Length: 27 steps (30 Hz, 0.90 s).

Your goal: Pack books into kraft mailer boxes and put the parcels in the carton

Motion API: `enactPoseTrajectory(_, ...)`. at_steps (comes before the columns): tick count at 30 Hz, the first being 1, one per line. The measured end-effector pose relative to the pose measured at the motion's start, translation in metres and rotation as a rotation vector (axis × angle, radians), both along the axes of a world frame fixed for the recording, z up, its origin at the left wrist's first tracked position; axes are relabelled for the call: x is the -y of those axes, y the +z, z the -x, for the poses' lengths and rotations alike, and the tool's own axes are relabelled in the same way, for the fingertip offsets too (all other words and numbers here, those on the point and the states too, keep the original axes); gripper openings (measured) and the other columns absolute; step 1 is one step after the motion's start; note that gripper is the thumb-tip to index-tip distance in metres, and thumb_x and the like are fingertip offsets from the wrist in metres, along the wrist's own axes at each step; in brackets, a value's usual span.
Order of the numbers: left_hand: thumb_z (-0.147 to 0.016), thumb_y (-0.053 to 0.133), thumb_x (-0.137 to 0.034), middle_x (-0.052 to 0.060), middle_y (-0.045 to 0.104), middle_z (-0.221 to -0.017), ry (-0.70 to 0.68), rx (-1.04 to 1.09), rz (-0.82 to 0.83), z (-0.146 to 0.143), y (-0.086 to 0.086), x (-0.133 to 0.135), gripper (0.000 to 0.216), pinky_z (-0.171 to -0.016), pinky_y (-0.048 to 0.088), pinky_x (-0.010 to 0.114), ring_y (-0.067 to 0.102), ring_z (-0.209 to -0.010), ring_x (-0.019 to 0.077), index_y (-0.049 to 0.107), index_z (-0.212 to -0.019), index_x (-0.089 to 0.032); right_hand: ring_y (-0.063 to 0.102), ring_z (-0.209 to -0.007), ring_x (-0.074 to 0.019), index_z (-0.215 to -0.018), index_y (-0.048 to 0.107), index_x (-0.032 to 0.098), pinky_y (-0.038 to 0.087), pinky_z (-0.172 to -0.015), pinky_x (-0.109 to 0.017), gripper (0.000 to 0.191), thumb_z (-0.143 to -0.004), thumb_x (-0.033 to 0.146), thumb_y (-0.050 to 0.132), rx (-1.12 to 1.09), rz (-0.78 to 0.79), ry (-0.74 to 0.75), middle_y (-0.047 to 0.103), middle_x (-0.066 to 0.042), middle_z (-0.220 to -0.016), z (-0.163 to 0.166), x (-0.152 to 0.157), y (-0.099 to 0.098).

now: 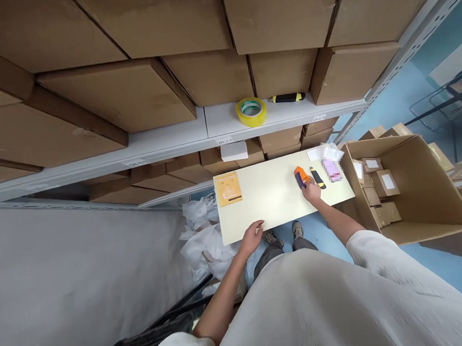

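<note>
Carefully, the orange tool [301, 173], gripped by the right hand [312, 191] on the right of the worktop [270, 191], should be kept off the knife [318, 177] beside it, while nothing is held by the loose left hand [252, 237].

A cream table [265, 194] bears an orange packet [228, 187] near its left end and a black-and-yellow knife [317, 178] beside a pixelated purple item [332, 170] near its right.

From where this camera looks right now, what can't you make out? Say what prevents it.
In the head view:
Orange tape dispenser: grip covered by the right hand.
Purple item: details lost to pixelation.
Yellow-orange packet: fine print too small.
Upper cartons: cut off by the top edge.
</note>
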<state>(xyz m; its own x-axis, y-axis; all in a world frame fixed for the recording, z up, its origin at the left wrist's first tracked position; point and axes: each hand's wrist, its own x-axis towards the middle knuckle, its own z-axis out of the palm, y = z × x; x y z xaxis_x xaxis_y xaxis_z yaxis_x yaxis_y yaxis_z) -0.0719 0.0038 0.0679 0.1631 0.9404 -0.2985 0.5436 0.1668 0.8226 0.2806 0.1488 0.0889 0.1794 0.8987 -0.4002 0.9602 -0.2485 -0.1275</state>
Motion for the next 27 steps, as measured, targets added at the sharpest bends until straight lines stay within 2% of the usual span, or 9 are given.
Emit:
enactPoseTrajectory(4,-0.1,0.054,-0.031,0.009,0.078,-0.131,0.009,0.003,0.009,-0.004,0.0,0.002,0.034,-0.11,0.06,0.047,0.076,-0.118,0.024,0.075,-0.126,-0.024,0.069,-0.117,-0.0314,-0.133,0.07,0.017,0.051,-0.1,-0.041,0.037,-0.105,0.021,0.046,0.006,0.04,0.013,0.07,-0.019,-0.127,0.0,-0.006,-0.003)
enactPoseTrajectory(7,-0.1,0.054,-0.031,0.009,0.078,-0.13,0.029,0.005,0.005,-0.01,0.0,0.003,0.034,-0.11,0.06,0.047,0.075,-0.118,0.0239,0.075,-0.126,-0.024,0.064,-0.126,-0.033,-0.137,0.069,0.019,0.051,-0.101,-0.042,0.04,-0.103,0.021,0.047,-0.002,0.023,0.039,0.068,-0.02,-0.132,-0.005,-0.006,-0.007)
enactPoseTrajectory(12,-0.099,0.055,-0.03,0.009,0.078,-0.131,0.083,0.006,-0.019,-0.014,0.002,0.006,0.033,-0.11,0.06,0.045,0.075,-0.119,0.0234,0.075,-0.126,-0.025,0.049,-0.143,-0.0311,-0.15,0.06,0.02,0.048,-0.109,-0.04,0.048,-0.104,0.027,0.047,-0.025,-0.139,0.076,0.058,-0.018,-0.151,-0.01,0.004,-0.009)
enactPoseTrajectory(14,-0.099,0.056,-0.031,0.009,0.078,-0.131,0.128,0.008,-0.034,-0.014,0.005,0.009,0.033,-0.107,0.061,0.044,0.075,-0.118,0.0232,0.075,-0.126,-0.025,0.045,-0.146,-0.0314,-0.147,0.062,0.02,0.046,-0.112,-0.041,0.046,-0.104,0.029,0.048,-0.052,-0.22,0.128,0.059,-0.018,-0.15,-0.009,0.005,-0.007)
enactPoseTrajectory(17,-0.099,0.055,-0.033,0.009,0.077,-0.131,0.225,0.013,-0.061,-0.018,0.009,0.017,0.034,-0.103,0.062,0.043,0.075,-0.118,0.024,0.074,-0.126,-0.024,0.053,-0.137,-0.0339,-0.136,0.069,0.018,0.043,-0.114,-0.046,0.039,-0.105,0.03,0.049,-0.114,-0.306,0.241,0.066,-0.019,-0.139,-0.005,-0.001,-0.002)
enactPoseTrajectory(22,-0.098,0.056,-0.033,0.012,0.077,-0.13,0.427,0.032,-0.12,-0.022,0.016,0.044,0.035,-0.106,0.06,0.045,0.074,-0.119,0.0253,0.074,-0.126,-0.023,0.063,-0.122,-0.035,-0.131,0.072,0.014,0.049,-0.101,-0.046,0.037,-0.105,0.03,0.05,-0.223,-0.352,0.424,0.068,-0.02,-0.136,0.02,-0.017,0.009)
enactPoseTrajectory(27,-0.096,0.057,-0.03,0.012,0.078,-0.126,0.583,0.037,-0.134,-0.012,0.021,0.09,0.035,-0.108,0.06,0.047,0.075,-0.117,0.0252,0.075,-0.125,-0.022,0.067,-0.114,-0.031,-0.129,0.074,0.016,0.05,-0.099,-0.041,0.035,-0.106,0.031,0.051,-0.33,-0.337,0.604,0.069,-0.017,-0.132,0.075,-0.011,0.018)
